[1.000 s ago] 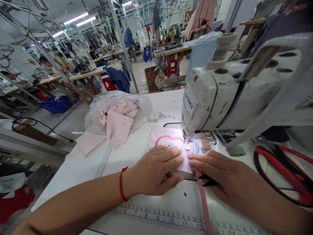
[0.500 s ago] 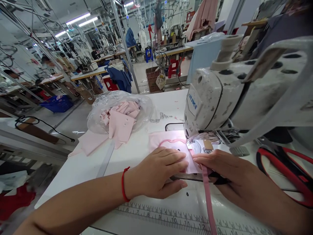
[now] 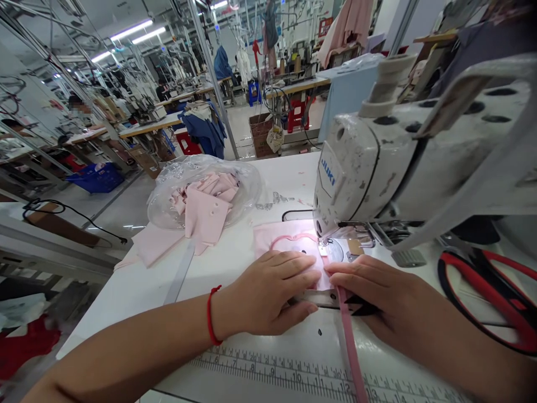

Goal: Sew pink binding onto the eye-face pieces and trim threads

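In the head view, a pale pink flat fabric panel (image 3: pixel 264 238) is lying on the smooth white tabletop (image 3: pixel 289 173), its right side sitting at the small metal presser foot (image 3: pixel 323 251) of a white paint-chipped metal sewing machine (image 3: pixel 356 162). The left hand (image 3: pixel 281 291) is resting flat on the panel, fingers extended and gripping nothing. The right hand (image 3: pixel 377 285) is pinching narrow on a long darker-pink fabric strip (image 3: pixel 349 341) on the near side of the foot. Black pointed metal blades (image 3: pixel 363 306) are jutting from beneath that hand; its hold on them is hidden, so firmness cannot be confirmed.

Risks, as judged: both hands' fingertips are lying near the foot, so a sudden pull on the cloth could be drawing them under it. The blade points are sitting beside the strip; a slip could be nicking it. The strip's loose tail is crossing the printed grey ruler scale (image 3: pixel 289 372); a twist there could be sending the strip off line. Uneven left-hand pressure could be puckering the panel.
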`<state>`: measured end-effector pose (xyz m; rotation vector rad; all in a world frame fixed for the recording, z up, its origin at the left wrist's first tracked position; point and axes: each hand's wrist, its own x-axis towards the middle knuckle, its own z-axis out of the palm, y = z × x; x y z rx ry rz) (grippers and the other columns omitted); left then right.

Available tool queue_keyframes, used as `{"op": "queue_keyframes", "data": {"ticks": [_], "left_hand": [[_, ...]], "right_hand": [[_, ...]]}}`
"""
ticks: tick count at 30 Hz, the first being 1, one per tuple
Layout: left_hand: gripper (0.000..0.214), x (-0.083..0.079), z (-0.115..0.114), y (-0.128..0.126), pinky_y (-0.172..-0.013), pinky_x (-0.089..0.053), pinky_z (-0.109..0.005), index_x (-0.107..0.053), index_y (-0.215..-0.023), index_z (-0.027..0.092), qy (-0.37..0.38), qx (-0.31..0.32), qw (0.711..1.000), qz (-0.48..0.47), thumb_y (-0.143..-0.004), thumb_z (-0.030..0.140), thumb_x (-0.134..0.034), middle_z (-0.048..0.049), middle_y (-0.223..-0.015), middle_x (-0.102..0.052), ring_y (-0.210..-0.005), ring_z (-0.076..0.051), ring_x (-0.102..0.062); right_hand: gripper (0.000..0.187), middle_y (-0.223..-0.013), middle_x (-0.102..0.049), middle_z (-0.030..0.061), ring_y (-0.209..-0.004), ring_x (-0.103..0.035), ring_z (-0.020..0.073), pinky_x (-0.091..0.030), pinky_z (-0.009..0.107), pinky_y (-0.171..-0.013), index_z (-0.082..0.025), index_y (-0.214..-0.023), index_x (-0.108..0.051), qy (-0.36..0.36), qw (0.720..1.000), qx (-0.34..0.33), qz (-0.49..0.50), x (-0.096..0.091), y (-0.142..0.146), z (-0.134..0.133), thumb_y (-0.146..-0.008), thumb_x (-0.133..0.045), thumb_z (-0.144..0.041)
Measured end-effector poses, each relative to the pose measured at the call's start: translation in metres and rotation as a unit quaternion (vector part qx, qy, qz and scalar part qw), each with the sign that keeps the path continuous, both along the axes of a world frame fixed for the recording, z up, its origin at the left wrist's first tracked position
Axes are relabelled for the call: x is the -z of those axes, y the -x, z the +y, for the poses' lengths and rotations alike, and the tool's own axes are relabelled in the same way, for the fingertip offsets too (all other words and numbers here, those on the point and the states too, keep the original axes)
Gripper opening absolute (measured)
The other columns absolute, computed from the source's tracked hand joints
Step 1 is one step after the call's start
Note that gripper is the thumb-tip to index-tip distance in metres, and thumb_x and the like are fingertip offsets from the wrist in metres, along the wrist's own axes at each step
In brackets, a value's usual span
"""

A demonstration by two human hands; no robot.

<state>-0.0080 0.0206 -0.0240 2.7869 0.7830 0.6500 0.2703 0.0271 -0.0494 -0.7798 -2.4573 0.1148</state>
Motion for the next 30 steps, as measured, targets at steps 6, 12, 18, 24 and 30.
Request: {"op": "queue_keyframes", "data": {"ticks": [6, 12, 18, 24, 30], "left_hand": [[0.042, -0.001, 0.0, 0.0, -0.11, -0.058, -0.048, -0.062, -0.134, 0.015, 0.016, -0.005, 1.0, 0.014, -0.113, 0.046, -0.042, -0.0175, -0.143, -0.07, -0.134, -0.03, -0.065], [0.048, 0.0, -0.003, 0.0, -0.105, -0.06, -0.047, -0.065, -0.132, 0.013, 0.008, 0.001, 1.0, 0.005, -0.113, 0.051, -0.041, -0.018, -0.142, -0.071, -0.127, -0.03, -0.069], [0.052, 0.0, -0.004, -0.001, -0.107, -0.059, -0.044, -0.067, -0.13, 0.013, -0.029, 0.012, 0.999, 0.003, -0.114, 0.052, -0.038, -0.0164, -0.142, -0.073, -0.127, -0.03, -0.069], [0.052, -0.001, -0.004, -0.002, -0.111, -0.056, -0.045, -0.066, -0.13, 0.011, -0.048, 0.019, 0.999, -0.015, -0.114, 0.052, -0.039, -0.0174, -0.141, -0.073, -0.129, -0.03, -0.068], [0.046, 0.0, -0.001, 0.0, -0.114, -0.056, -0.05, -0.064, -0.132, 0.013, -0.021, 0.006, 1.0, -0.004, -0.113, 0.049, -0.043, -0.0184, -0.143, -0.072, -0.133, -0.032, -0.067]], "right_hand": [[0.04, -0.122, -0.081, 0.0076, -0.097, -0.081, 0.0246, -0.067, 0.038, -0.077, -0.025, -0.123, -0.067, 0.005, 0.999, 0.034, -0.009, -0.008, -0.002, -0.005, -0.093, -0.047, -0.008], [0.044, -0.108, -0.081, 0.0023, -0.087, -0.081, 0.0232, -0.062, 0.035, -0.067, -0.031, -0.13, -0.058, 0.035, 0.998, 0.042, 0.036, -0.013, -0.006, -0.005, -0.096, -0.044, -0.007], [0.05, -0.106, -0.082, 0.0001, -0.086, -0.08, 0.0223, -0.064, 0.035, -0.07, -0.032, -0.131, -0.059, 0.03, 0.999, 0.024, 0.033, -0.013, -0.002, -0.004, -0.091, -0.042, -0.006], [0.05, -0.109, -0.081, 0.0017, -0.094, -0.08, 0.0238, -0.066, 0.039, -0.083, -0.029, -0.129, -0.059, 0.007, 1.0, 0.002, 0.009, -0.007, -0.001, -0.004, -0.087, -0.045, -0.007], [0.05, -0.112, -0.082, 0.0049, -0.102, -0.079, 0.0248, -0.066, 0.042, -0.092, -0.025, -0.131, -0.061, -0.047, 0.999, -0.007, 0.002, 0.002, -0.002, -0.001, -0.088, -0.044, -0.004]]}}
